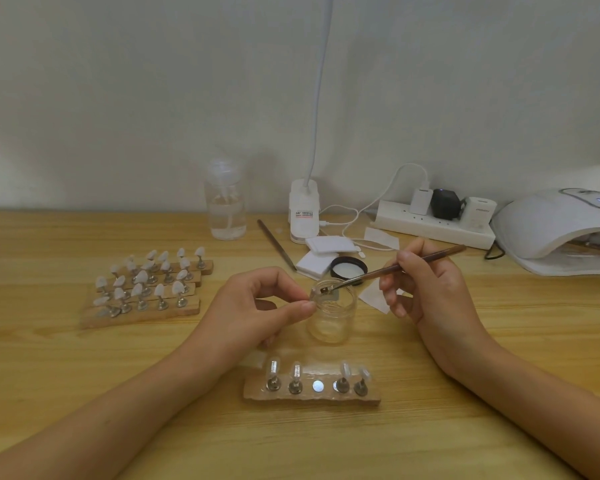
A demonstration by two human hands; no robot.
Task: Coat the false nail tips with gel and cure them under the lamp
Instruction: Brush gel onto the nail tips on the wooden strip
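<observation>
My left hand [257, 303] pinches a small nail tip on its stand [315, 293] over the open glass jar [331, 311]. My right hand [426, 285] holds a brown brush [395, 268], and its bristle end touches that tip. Close to me lies a wooden holder [312, 393] with several clear tips on metal stands and one bare magnet spot. The white curing lamp [555, 230] sits at the far right, with something inside its opening.
Several wooden holders with white tips [146, 289] lie at the left. A clear pump bottle [226, 202], a second brush [276, 244], white pads [321, 254], the jar's black lid [349, 266], a desk lamp base [303, 209] and a power strip [433, 220] stand behind.
</observation>
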